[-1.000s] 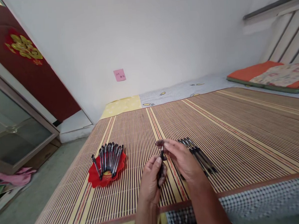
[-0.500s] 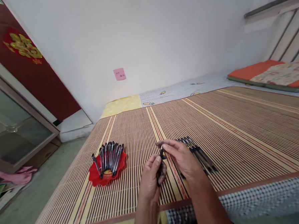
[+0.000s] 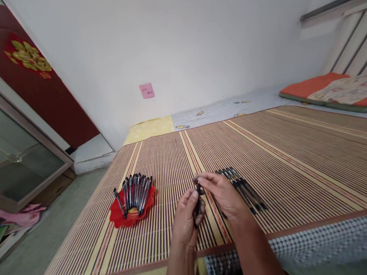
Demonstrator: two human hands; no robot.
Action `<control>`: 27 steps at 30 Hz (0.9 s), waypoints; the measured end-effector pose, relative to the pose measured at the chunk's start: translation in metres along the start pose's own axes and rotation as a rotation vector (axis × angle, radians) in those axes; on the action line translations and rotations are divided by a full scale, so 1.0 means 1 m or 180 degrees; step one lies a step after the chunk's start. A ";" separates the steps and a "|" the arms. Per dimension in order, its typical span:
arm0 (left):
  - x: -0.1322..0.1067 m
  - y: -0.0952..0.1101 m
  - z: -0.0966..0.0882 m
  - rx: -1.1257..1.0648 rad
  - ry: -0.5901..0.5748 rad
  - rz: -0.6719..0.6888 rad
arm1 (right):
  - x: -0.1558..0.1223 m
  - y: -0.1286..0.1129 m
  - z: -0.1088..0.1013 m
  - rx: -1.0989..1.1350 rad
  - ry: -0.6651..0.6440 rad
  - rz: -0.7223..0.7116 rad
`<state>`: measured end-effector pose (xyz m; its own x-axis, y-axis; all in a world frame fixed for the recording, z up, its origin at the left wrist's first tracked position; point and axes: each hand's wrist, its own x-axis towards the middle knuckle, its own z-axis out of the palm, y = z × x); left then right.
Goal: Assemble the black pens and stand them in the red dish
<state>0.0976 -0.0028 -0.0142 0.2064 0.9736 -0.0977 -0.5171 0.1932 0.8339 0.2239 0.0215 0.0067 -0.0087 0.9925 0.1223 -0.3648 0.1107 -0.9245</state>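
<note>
In front of me, my left hand (image 3: 187, 211) is closed around a dark pen (image 3: 198, 188), held nearly upright with its lower part inside the fingers. My right hand (image 3: 221, 193) pinches at the pen's upper end with thumb and forefinger; the small part between those fingertips is mostly hidden. Left of my hands, a red wavy-edged dish (image 3: 116, 217) bears several clear-barrelled pens with black caps (image 3: 137, 193), fanned out. A row of several dark pens (image 3: 249, 193) lies side by side on the mat just right of my right hand, which partly covers them.
A striped bamboo mat (image 3: 160, 167) covers the bed. Behind it, a pink note (image 3: 147, 90) is stuck on the white wall. A folded orange and floral quilt (image 3: 335, 89) lies at the far right. Past the mat's left edge are the floor (image 3: 90, 187) and a glass-paned door (image 3: 21, 162).
My right fingertips have come down slightly closer to the left hand, and the shiny bit at the pen's upper end no longer shows. The dish and the other pens stay where they were.
</note>
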 end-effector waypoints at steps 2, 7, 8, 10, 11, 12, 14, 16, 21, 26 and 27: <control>0.000 -0.001 0.001 0.0168 0.0041 0.0092 | 0.001 0.002 0.001 -0.0033 0.0074 -0.0023; 0.000 0.002 0.006 0.0705 0.0374 0.0502 | 0.006 0.008 0.000 -0.0176 0.0183 -0.0177; 0.001 0.003 0.005 0.0748 0.0470 0.0607 | 0.007 0.010 -0.002 -0.0208 0.0239 -0.0210; 0.005 0.005 -0.001 0.0731 0.0702 0.0795 | 0.011 0.016 -0.006 -0.0499 0.0420 -0.0309; 0.007 0.006 -0.006 0.0689 0.0822 0.0843 | 0.012 0.019 -0.009 -0.0804 0.0537 -0.0381; 0.009 0.008 -0.011 0.0625 0.0934 0.0863 | 0.014 0.023 -0.011 -0.1222 0.0647 -0.0458; 0.012 0.010 -0.021 0.0505 0.1065 0.0851 | 0.015 0.033 -0.012 -0.2279 0.0745 -0.0523; 0.013 0.012 -0.027 0.0398 0.1100 0.0824 | 0.015 0.043 -0.008 -0.3343 0.0615 -0.0403; 0.010 0.015 -0.029 0.0181 0.1081 0.0729 | 0.012 0.060 0.015 -0.4875 0.0153 -0.0033; 0.010 0.017 -0.031 0.0011 0.1094 0.0680 | 0.010 0.058 0.020 -0.4997 -0.0061 -0.0049; 0.010 0.017 -0.032 -0.0014 0.1100 0.0671 | 0.010 0.056 0.020 -0.4968 -0.0067 -0.0036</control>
<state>0.0647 0.0144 -0.0180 -0.1958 0.9753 -0.1022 -0.5219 -0.0154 0.8529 0.1849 0.0363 -0.0366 -0.0302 0.9918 0.1240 0.9269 0.0742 -0.3678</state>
